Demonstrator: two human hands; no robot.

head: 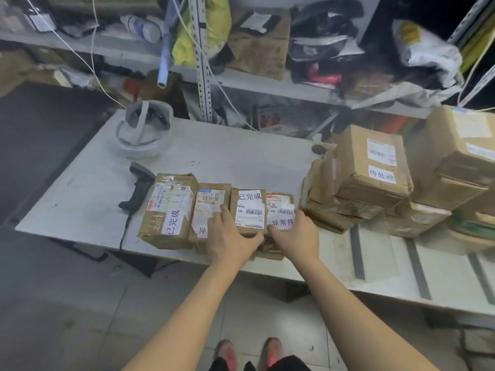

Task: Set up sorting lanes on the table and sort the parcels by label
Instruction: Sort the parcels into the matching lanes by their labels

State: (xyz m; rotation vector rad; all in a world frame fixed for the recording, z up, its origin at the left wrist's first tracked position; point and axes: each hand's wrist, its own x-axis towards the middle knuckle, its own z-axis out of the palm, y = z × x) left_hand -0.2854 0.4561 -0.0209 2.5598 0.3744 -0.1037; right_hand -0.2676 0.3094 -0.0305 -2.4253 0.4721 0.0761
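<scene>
Four brown parcels lie in a row near the table's front edge. From the left: a big parcel (168,210) labelled 已完成, a second parcel (210,202) whose label is partly hidden, a third parcel (250,210) labelled 已完成, and a small fourth parcel (281,207) labelled 异常件. My left hand (231,241) grips the near left corner of the third parcel, its fingers lying over the second parcel's label. My right hand (296,236) holds the fourth parcel's near end, thumb on its label.
A stack of parcels (372,167), the top one labelled 待处理, stands at the right with more boxes (460,156) behind. A barcode scanner (139,188) and a white headset (143,129) lie at the left. Grey tape strips (357,253) mark the table (241,156) at the right. Cluttered shelves rise behind.
</scene>
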